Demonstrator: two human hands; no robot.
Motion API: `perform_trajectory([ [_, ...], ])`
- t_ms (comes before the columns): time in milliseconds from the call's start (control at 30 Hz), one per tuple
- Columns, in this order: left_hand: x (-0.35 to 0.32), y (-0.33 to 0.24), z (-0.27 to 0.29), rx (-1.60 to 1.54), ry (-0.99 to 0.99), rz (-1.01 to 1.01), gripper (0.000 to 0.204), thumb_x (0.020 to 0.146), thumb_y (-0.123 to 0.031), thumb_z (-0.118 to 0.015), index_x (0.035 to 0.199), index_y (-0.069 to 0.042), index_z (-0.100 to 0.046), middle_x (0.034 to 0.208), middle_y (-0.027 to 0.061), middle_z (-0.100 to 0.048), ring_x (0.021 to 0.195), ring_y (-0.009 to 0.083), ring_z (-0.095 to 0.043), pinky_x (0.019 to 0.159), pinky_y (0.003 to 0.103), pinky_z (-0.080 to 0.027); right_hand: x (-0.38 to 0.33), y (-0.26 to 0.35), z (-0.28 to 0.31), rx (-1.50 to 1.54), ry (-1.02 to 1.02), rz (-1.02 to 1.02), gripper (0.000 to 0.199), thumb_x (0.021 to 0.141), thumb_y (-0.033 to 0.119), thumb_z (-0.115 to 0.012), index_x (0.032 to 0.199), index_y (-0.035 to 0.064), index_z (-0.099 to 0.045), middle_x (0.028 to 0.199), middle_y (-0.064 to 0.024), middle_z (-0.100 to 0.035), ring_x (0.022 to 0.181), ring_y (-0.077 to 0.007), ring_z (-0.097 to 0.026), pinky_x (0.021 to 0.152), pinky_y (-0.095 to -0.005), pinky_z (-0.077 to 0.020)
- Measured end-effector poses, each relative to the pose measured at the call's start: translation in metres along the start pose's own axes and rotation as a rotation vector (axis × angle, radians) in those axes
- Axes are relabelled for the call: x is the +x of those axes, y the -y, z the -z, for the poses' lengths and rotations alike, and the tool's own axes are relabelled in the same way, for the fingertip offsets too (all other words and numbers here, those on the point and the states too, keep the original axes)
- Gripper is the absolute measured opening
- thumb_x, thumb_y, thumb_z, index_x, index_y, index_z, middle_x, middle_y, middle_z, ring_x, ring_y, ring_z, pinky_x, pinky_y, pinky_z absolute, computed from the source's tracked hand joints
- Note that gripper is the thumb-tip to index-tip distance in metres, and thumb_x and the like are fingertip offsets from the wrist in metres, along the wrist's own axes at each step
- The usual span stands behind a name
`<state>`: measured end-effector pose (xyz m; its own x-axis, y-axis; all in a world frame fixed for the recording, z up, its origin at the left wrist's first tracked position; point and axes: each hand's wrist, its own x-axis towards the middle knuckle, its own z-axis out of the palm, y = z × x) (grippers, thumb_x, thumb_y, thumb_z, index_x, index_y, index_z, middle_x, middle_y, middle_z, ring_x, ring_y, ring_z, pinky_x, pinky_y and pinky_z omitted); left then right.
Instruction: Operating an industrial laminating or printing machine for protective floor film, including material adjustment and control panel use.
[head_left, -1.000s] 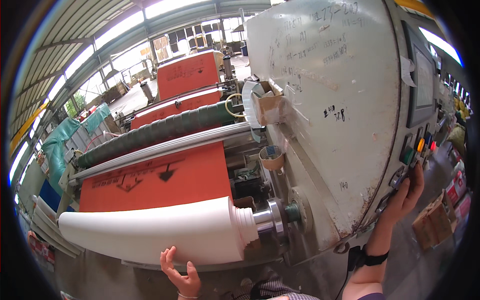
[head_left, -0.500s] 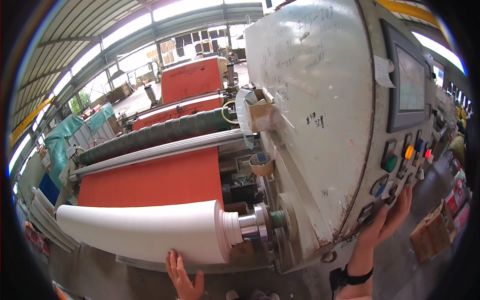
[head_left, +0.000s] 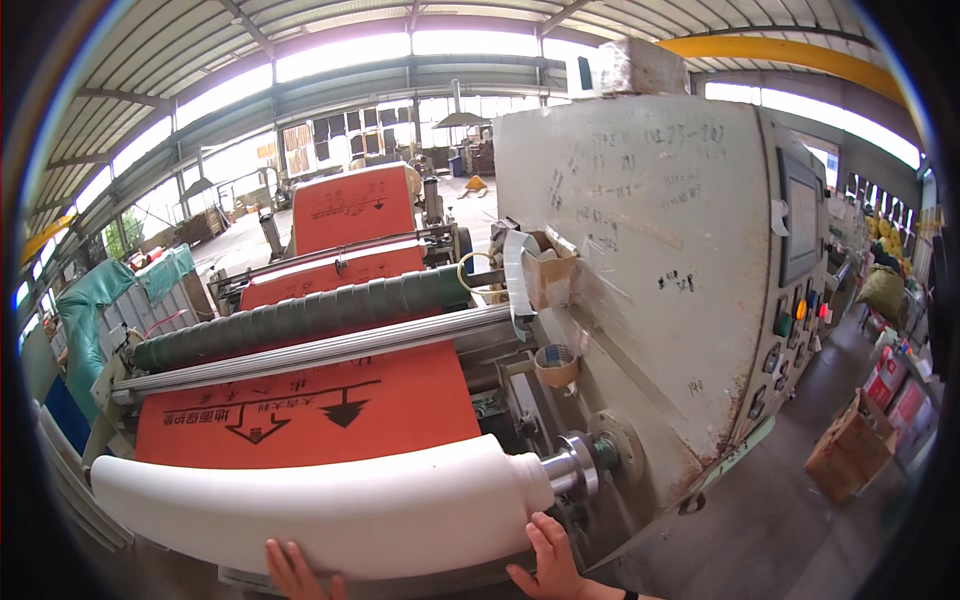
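Observation:
Across the front of the machine lies a wide roll of white-backed sheet (head_left: pixel 300 510), wound on a metal shaft (head_left: pixel 572 466). My left hand (head_left: pixel 298 574) is at the roll's lower front side, fingers spread and apparently touching it. At the roll's right end is my right hand (head_left: pixel 552 562), fingers extended and thumb apart, by the edge of the winding. Neither hand grips anything. Red sheet (head_left: pixel 310 400) with black printed arrows and lettering runs from under a metal bar (head_left: pixel 320 350) down to the roll. Behind the bar sits a dark green spiral-wrapped roller (head_left: pixel 310 318).
On the right stands a tall grey machine cabinet (head_left: pixel 630 230) with a screen (head_left: pixel 800 215) and coloured buttons (head_left: pixel 800 310). A tape roll (head_left: pixel 556 366) and an open cardboard box (head_left: pixel 552 268) are against its side. Another cardboard box (head_left: pixel 850 445) stands on the floor at right.
My right hand has left the button panel and come to the roll's right end. The view has shifted, and printed arrows now show on the red sheet. My left hand stays at the roll.

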<state>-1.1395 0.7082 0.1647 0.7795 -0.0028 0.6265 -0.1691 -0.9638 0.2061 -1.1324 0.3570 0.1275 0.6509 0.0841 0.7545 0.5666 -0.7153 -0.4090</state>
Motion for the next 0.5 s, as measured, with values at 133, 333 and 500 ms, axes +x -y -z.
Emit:
perform_trajectory([
  [133,0.017,0.07,0.002,0.142,-0.04,-0.04,0.075,0.097,-0.051,-0.043,0.15,0.0,-0.029,0.154,0.0282,-0.025,0.142,0.0465,-0.022,0.113,0.06,-0.014,0.03,0.019,-0.048,-0.19,-0.164,-0.176,0.063,0.093,0.037,-0.057,0.136,-0.0077,-0.044,0.138,-0.0324,-0.041,0.124,-0.0507,-0.041,0.106,-0.0558,-0.0331],
  [333,0.055,0.083,-0.008,0.135,-0.202,-0.078,0.069,0.097,-0.053,-0.037,0.141,0.0,-0.047,0.147,0.0243,-0.041,0.139,0.0442,-0.032,0.115,0.057,-0.011,0.068,0.015,-0.061,-0.388,-0.21,-0.086,0.059,0.096,0.034,-0.052,0.134,-0.0103,-0.046,0.132,-0.0325,-0.048,0.119,-0.0506,-0.046,0.101,-0.0565,-0.0364],
  [500,0.068,0.087,-0.011,0.093,-0.238,-0.061,0.068,0.097,-0.053,-0.038,0.14,-0.001,-0.049,0.143,0.0213,-0.048,0.139,0.0405,-0.035,0.117,0.054,-0.01,0.101,0.034,-0.063,-0.354,-0.18,-0.137,0.05,0.098,0.026,-0.048,0.134,-0.0103,-0.046,0.13,-0.0327,-0.049,0.117,-0.0491,-0.05,0.101,-0.0529,-0.0393],
])
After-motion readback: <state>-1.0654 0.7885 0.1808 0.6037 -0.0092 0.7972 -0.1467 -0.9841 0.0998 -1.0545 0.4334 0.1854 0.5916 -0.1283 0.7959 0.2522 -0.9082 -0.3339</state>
